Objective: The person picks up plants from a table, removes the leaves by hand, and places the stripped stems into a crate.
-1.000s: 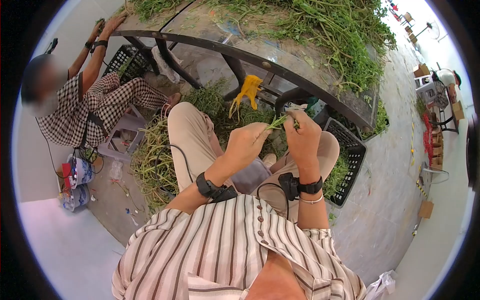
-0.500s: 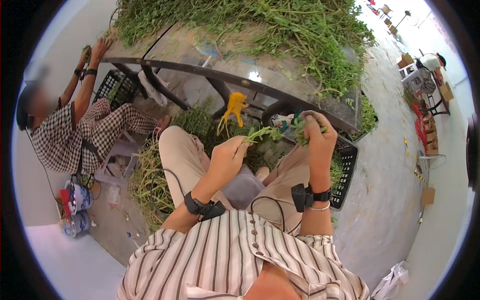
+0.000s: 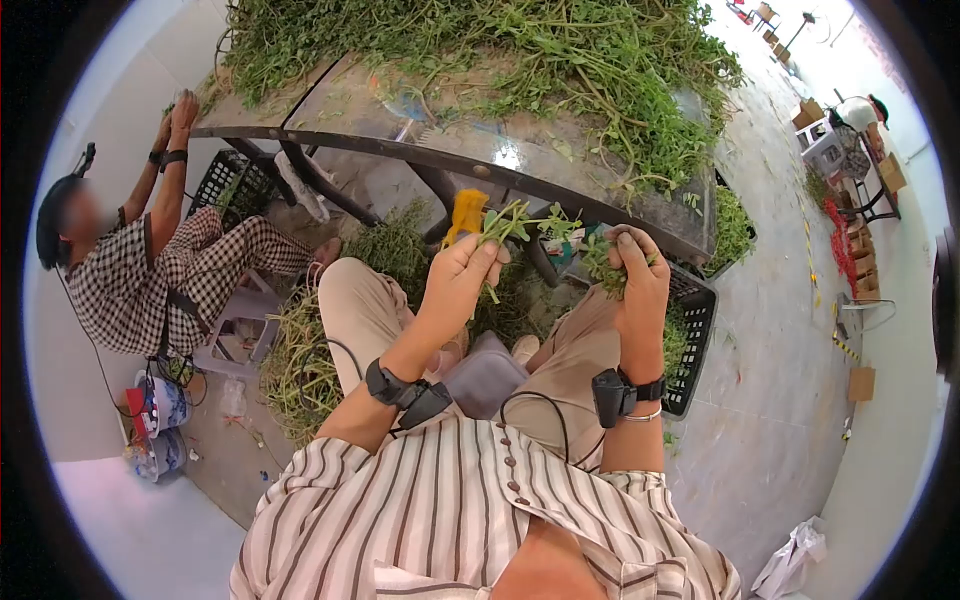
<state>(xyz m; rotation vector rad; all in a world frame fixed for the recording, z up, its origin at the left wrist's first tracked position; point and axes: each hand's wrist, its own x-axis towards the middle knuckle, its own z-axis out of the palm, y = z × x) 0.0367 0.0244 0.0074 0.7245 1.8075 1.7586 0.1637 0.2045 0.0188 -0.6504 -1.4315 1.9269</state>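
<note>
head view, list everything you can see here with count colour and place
leafy sprig: one, green, in left hand
plucked greens: one bunch, green, in right hand
table: one, dark, ahead
heap of stems: one, green, on the table
crate: one, black, right of the knees
stems on floor: one pile, green-yellow, left of the knees
co-worker: one, checked clothes, seated left
left hand: one, shut on the sprig
right hand: one, shut on the greens

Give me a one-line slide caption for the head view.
Seated person's left hand holds a leafy sprig, right hand grips picked leaves, below a table heaped with greens.
</note>
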